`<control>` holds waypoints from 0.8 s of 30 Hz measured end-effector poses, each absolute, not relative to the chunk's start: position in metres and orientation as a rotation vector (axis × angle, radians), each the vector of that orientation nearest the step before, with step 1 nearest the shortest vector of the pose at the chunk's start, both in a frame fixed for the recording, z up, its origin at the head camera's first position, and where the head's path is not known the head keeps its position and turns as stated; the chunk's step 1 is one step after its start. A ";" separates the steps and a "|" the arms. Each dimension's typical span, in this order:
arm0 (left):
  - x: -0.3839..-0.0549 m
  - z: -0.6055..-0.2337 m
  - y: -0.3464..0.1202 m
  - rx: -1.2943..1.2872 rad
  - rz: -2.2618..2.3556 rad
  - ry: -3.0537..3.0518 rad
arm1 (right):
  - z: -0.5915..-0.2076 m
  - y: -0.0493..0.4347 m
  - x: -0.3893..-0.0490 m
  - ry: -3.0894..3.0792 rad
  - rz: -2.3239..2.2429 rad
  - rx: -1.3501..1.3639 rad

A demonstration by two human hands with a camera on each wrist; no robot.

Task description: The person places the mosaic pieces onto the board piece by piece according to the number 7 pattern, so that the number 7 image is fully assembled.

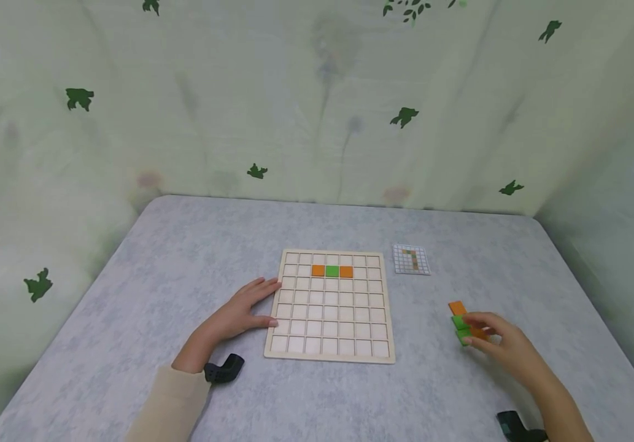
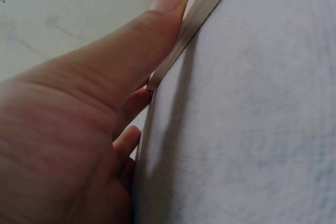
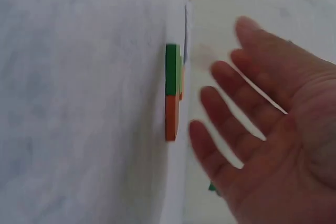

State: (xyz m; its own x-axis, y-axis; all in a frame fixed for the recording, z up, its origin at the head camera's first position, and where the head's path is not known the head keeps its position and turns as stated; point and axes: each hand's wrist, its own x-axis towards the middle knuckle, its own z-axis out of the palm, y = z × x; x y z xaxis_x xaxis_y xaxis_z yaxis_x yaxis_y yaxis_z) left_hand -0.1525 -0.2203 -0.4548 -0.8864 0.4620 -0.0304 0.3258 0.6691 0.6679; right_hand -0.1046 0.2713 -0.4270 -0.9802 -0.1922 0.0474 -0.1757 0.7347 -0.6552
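The right hand (image 1: 501, 344), half open and empty, partly hides the green and orange tiles (image 1: 459, 321) on the table (image 1: 195, 239); the right wrist view shows its fingers (image 3: 224, 118) apart from them. The left hand (image 1: 241, 312), spread, touches the grid board's (image 1: 330, 313) left edge.

Pale wooden square-celled board (image 1: 330, 314), flat, left edge touched by left hand (image 1: 239, 313); orange-green-orange square tiles (image 1: 332, 271) in second-farthest row. Loose green, orange square tiles (image 1: 460, 322) rightward, near right hand (image 1: 506, 347).

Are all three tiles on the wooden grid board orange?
No, a green tile sits between two orange tiles in the second row from the far edge of the wooden grid board.
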 end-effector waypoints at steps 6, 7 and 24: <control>-0.153 -0.456 -0.220 0.647 1.028 2.689 | -0.436 0.287 -0.101 2.873 -1.011 -0.315; -0.154 -0.457 -0.220 0.648 1.026 2.691 | -0.438 0.288 -0.102 2.880 -1.002 -0.339; -0.153 -0.457 -0.220 0.638 1.022 2.690 | -0.445 0.289 -0.109 2.806 -1.007 -0.432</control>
State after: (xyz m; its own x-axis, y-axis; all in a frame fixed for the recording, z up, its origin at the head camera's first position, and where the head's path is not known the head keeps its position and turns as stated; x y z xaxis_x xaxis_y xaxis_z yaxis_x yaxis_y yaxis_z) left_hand -0.1532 -0.2196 -0.4568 -0.8885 0.4582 -0.0272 0.3245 0.6691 0.6686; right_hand -0.1087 0.2892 -0.4447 -0.9507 -0.3090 -0.0245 -0.2230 0.7367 -0.6384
